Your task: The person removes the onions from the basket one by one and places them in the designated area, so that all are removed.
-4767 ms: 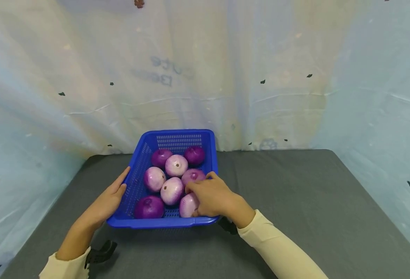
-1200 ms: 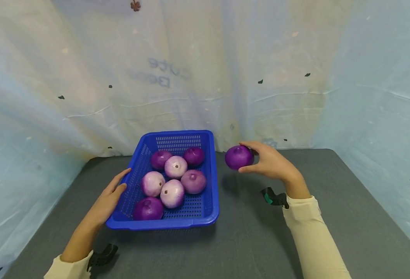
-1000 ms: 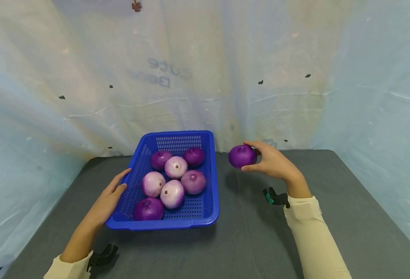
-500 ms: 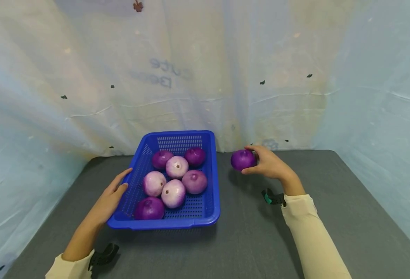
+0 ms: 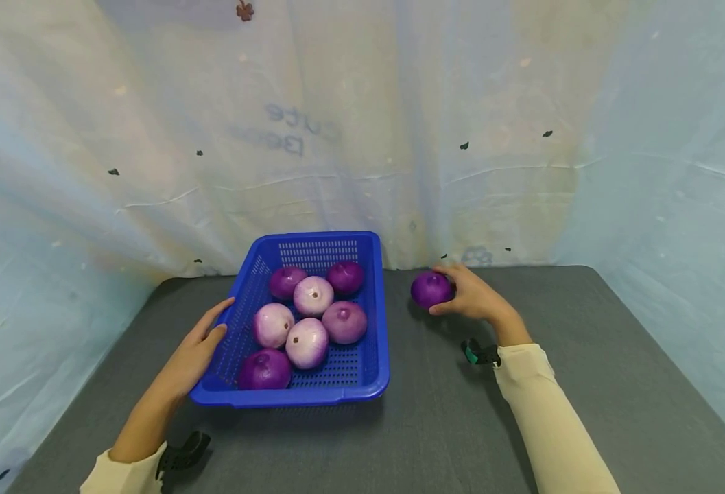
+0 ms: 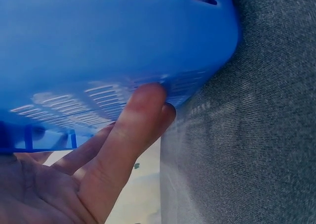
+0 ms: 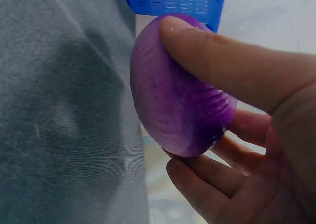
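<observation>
My right hand [image 5: 470, 296] grips a purple onion [image 5: 431, 290] between thumb and fingers, low over the table right of the blue basket; whether it touches the cloth I cannot tell. In the right wrist view the thumb lies over one side of the onion [image 7: 182, 95], the fingers behind and under it. My left hand [image 5: 191, 357] rests against the left side of the blue plastic basket [image 5: 313, 396], fingers extended. The left wrist view has its thumb [image 6: 133, 125] touching the slotted wall. Several onions, such as a whitish one [image 5: 306, 343] and a dark purple one [image 5: 265, 369], lie inside.
A dark grey cloth [image 5: 541, 384] covers the table beneath the basket. Pale plastic sheeting [image 5: 362, 137] hangs behind the table and along both sides. Black straps [image 5: 183, 453] show at both wrists.
Earlier my right hand was at the basket's front right corner over a pale onion; that spot now shows bare basket floor. The held onion has since come down toward the cloth. My left hand stays put.
</observation>
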### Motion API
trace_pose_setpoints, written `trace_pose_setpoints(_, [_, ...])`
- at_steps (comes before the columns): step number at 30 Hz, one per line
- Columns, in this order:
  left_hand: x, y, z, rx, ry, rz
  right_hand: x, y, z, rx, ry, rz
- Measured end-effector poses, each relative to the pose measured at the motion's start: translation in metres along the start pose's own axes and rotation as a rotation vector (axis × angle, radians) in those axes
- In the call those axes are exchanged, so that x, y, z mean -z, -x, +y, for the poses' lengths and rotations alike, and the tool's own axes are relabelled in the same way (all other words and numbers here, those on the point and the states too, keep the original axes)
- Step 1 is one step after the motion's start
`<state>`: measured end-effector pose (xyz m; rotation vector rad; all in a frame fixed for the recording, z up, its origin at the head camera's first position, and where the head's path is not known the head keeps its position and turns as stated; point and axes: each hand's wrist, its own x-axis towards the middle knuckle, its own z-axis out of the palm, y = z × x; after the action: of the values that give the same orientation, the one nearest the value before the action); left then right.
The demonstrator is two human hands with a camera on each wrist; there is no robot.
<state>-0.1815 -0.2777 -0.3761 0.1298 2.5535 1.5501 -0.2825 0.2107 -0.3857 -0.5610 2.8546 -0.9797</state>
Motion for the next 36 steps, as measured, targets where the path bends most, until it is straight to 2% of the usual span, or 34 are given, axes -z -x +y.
trace_pose_setpoints(14, [0.000,0.001,-0.002,0.007,-0.012,-0.006,-0.016,-0.008,0.015,-0.020,-0.002,-0.011])
trace_pose_setpoints(20, [0.001,0.001,-0.003,-0.012,0.012,-0.015,-0.015,-0.005,0.014,-0.038,-0.019,-0.029])
trace_pose_setpoints(36, [0.000,-0.002,-0.004,0.027,-0.014,-0.019,-0.007,-0.002,0.013,-0.027,-0.089,-0.041])
